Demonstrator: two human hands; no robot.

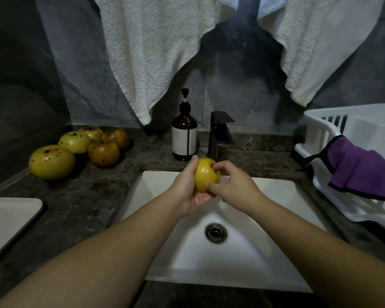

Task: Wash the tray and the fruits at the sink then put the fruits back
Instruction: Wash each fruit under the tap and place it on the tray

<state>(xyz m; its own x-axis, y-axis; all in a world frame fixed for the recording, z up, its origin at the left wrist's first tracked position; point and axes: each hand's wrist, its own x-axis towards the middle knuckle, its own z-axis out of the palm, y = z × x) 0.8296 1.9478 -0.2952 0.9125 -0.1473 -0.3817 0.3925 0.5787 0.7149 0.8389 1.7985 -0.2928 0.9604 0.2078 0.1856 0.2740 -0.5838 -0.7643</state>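
A yellow fruit [206,174] with dark spots is held over the white sink [276,196], just below the dark tap [220,134]. My left hand [187,192] cups it from the left and underneath. My right hand [233,187] presses its fingers and thumb on the fruit's right side. No water stream is visible. Several more spotted yellow and brownish fruits [80,150] lie on the dark counter at the left. A pale tray [7,221] rests at the far left edge, partly out of view.
A brown soap pump bottle [184,134] stands left of the tap. A white dish rack [351,156] with a purple cloth [362,170] over its rim sits on the right. White towels [151,52] hang above the counter. The drain [216,232] lies at the sink's middle.
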